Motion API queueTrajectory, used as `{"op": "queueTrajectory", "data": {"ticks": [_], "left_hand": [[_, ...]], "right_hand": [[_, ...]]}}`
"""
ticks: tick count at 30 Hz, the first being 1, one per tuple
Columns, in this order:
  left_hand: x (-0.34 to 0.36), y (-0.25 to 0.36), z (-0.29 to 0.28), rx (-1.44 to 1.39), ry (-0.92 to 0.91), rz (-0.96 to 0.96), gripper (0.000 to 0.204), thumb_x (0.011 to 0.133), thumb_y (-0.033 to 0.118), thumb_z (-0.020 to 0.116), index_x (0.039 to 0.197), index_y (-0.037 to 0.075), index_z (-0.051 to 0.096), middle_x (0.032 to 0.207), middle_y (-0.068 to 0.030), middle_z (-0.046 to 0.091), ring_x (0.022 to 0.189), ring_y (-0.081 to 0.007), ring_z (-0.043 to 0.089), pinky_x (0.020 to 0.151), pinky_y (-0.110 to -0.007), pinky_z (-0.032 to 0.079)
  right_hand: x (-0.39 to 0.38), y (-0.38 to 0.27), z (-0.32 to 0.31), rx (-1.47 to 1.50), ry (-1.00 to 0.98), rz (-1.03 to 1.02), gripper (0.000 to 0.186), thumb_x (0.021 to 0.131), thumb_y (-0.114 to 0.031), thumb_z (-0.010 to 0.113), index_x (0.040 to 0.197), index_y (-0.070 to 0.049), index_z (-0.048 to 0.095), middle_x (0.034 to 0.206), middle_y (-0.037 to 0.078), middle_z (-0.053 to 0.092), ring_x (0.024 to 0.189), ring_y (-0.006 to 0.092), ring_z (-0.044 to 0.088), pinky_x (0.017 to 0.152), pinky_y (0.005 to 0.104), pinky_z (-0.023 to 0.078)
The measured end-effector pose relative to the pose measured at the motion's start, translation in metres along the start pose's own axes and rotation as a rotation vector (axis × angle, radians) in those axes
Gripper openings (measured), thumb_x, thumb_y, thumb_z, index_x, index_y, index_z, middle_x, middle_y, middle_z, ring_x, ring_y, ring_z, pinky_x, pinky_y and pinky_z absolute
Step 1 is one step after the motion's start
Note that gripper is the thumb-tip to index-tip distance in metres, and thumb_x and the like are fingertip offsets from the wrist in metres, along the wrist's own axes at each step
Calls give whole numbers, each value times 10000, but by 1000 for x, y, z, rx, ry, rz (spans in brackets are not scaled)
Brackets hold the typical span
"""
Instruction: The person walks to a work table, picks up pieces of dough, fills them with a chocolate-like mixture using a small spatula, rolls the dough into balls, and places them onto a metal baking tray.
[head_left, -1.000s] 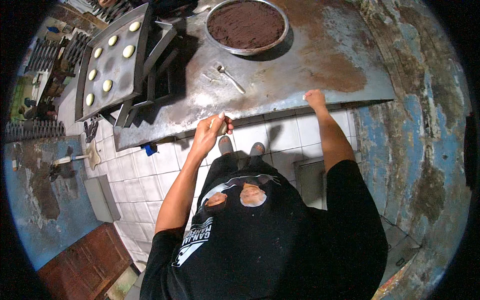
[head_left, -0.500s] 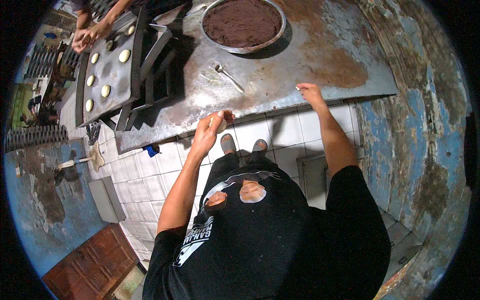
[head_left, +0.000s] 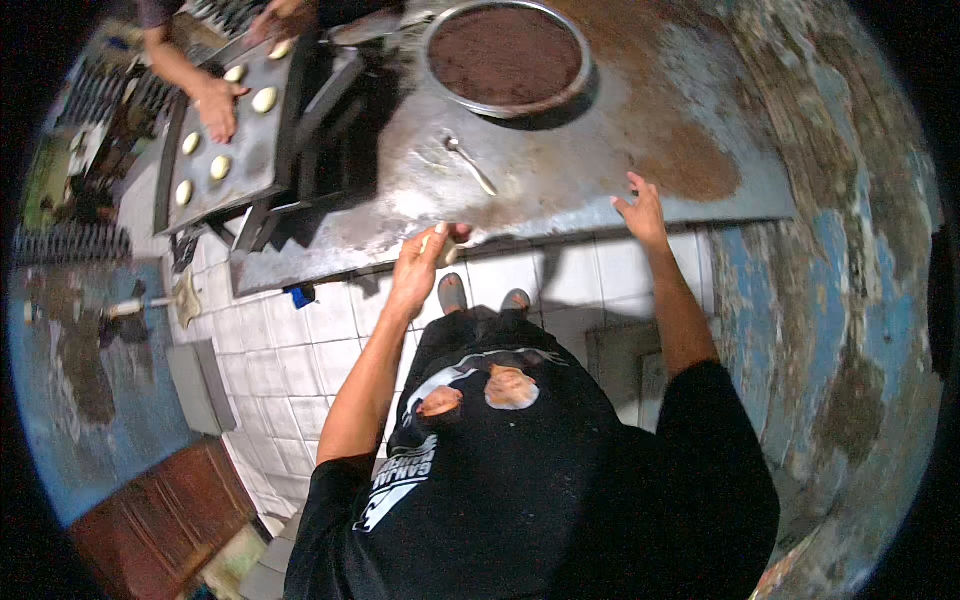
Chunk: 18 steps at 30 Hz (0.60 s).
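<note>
My left hand (head_left: pixel 418 262) is closed around a pale lump of dough (head_left: pixel 447 252) just off the near edge of the metal table (head_left: pixel 560 190). Fingers hide most of that dough. Over the table's right part, my right hand (head_left: pixel 641 208) has its fingers apart, and nothing shows in them. Between the hands and farther back lies a metal spoon (head_left: pixel 472 166) with a dark smear on its bowl. Behind it stands a wide metal basin (head_left: pixel 500 108) filled with a dark brown, crumbly paste (head_left: pixel 508 55).
At the far left, a metal tray (head_left: pixel 236 150) on a dark stand bears several pale dough balls (head_left: pixel 220 167). A co-worker's hand (head_left: pixel 216 106) presses down over it; their other hand (head_left: pixel 283 22) is near its far end. A worn wall (head_left: pixel 800 300) rises on the right.
My right hand has opened from a pinch on a small pale bit, which no longer shows. The co-worker's hands have parted, one coming down onto the tray. My view has shifted slightly.
</note>
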<state>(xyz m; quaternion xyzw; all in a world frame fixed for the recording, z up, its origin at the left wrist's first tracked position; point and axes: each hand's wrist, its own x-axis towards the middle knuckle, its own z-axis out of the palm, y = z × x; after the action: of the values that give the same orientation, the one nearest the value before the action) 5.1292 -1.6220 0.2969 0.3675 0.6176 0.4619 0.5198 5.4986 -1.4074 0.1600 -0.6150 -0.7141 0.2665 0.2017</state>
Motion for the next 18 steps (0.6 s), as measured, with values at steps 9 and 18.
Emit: {"op": "queueTrajectory", "data": {"ticks": [9,18], "left_hand": [[6,73,13,-726,-19,-25,831,975,727,201,1594,172,196,1560,-56,355,1413,-230,361,1182,-428,239],[0,84,-107,-210,379,548,423,1057,274,456,1365,12,581,1532,-164,435,1474,-279,294,1186,-384,234]], "right_hand": [[-93,-318,53,834,-129,-451,502,914,-351,712,1236,6,568,1232,121,610,1160,268,586,972,376,481],[-104,-471,67,1459,-840,19,322,1050,-328,520,1216,-58,577,1108,40,637,1017,129,599,924,315,468]]}}
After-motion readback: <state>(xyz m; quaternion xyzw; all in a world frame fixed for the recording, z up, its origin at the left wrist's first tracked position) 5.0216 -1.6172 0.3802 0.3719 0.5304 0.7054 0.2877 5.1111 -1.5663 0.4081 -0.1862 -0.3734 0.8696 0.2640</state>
